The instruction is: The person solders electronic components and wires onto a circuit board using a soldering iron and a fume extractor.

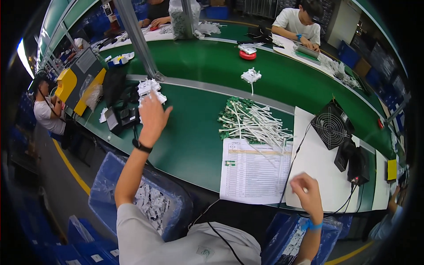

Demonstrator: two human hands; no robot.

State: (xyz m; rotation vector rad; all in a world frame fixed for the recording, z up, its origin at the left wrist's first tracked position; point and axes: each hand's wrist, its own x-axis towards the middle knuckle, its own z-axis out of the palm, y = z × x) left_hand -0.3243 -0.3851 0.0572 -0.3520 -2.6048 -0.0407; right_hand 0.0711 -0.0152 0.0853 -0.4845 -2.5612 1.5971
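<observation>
My left hand (153,117) reaches out over the bench, thumb apart and fingers stretched, with its fingertips at a small pile of white plastic housings (150,87). Nothing shows held in it. Above the right side of a printed sheet (247,176), my right hand (308,194) is loosely closed and slightly blurred, with nothing visible in its curled fingers. Green circuit boards with white cables (256,119) lie heaped at the sheet's far edge. One small green board (230,163) rests on the sheet. A single white housing (251,76) with a cable sits on the green conveyor (198,62).
A black fan (332,125) and black power adapters (351,161) stand at the right. Black devices (121,118) and a yellow-grey machine (79,79) are at the left. Lined blue bins (104,185) sit below the bench. A metal post (138,39) rises ahead; a co-worker (300,26) sits opposite.
</observation>
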